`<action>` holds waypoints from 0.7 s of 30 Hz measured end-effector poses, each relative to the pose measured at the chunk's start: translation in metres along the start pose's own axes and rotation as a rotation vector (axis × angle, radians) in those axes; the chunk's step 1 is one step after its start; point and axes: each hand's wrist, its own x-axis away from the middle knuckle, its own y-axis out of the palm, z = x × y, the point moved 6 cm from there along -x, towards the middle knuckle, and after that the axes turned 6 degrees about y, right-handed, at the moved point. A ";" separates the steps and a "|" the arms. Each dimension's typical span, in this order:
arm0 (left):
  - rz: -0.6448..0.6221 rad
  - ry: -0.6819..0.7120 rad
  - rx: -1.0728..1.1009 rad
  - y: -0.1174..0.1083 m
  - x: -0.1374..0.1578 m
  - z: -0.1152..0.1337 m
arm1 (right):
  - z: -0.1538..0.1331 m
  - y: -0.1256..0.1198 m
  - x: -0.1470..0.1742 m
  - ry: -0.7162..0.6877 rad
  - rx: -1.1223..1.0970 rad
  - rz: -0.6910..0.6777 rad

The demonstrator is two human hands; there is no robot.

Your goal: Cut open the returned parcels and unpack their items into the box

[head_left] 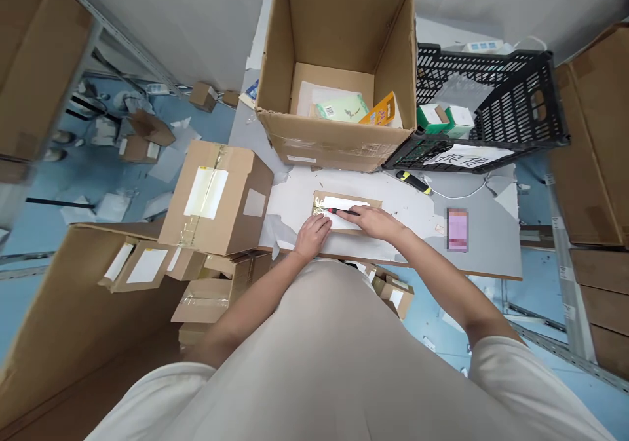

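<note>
A small flat cardboard box [377, 204] with a white label on top and shiny tape at its left end lies on the white-covered work table. My right hand [373, 221] is closed around a slim black cutter [346, 211] with a red front part. The cutter points left, its front end at the taped end of the box; the blade is too small to make out. My left hand [313, 234] rests on the near left corner of the box, its fingers stretched over the top and close to the cutter's front end.
Behind stands a large open carton [339, 133] with packets inside. Right of it is a black plastic crate [491, 141] with green-and-white boxes. A yellow-and-black utility knife [413, 182] and a blurred pink item [458, 230] lie on the table [496, 251]. A taped carton [236, 195] is at left.
</note>
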 end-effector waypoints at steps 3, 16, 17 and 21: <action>0.004 -0.003 -0.020 0.001 0.000 -0.001 | 0.002 -0.003 -0.004 -0.027 0.008 -0.007; 0.012 -0.019 0.010 0.005 -0.008 -0.007 | 0.000 -0.013 -0.013 -0.070 0.035 0.014; 0.012 -0.020 0.012 0.006 -0.008 -0.007 | 0.002 -0.012 -0.014 -0.073 0.027 0.016; 0.015 -0.021 -0.006 0.005 -0.009 -0.006 | 0.007 -0.008 -0.017 -0.083 0.048 -0.001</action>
